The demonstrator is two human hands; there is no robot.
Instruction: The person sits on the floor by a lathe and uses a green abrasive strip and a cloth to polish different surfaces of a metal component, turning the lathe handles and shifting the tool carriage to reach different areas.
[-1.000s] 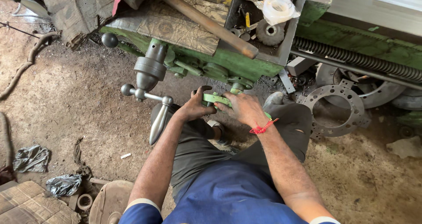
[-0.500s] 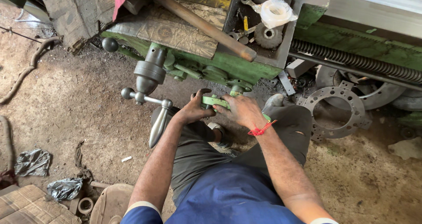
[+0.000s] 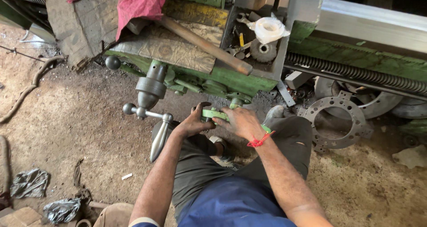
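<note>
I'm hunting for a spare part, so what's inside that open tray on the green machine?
The tray holds a white roll of tape, a dark gear, a spanner and small metal bits. A long bar covers its left edge, hiding whatever lies beneath.

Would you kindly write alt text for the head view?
Seen from above, a crouching person's left hand and right hand grip a green lever under a green machine, on a dirt floor beside a metal ring.
</note>
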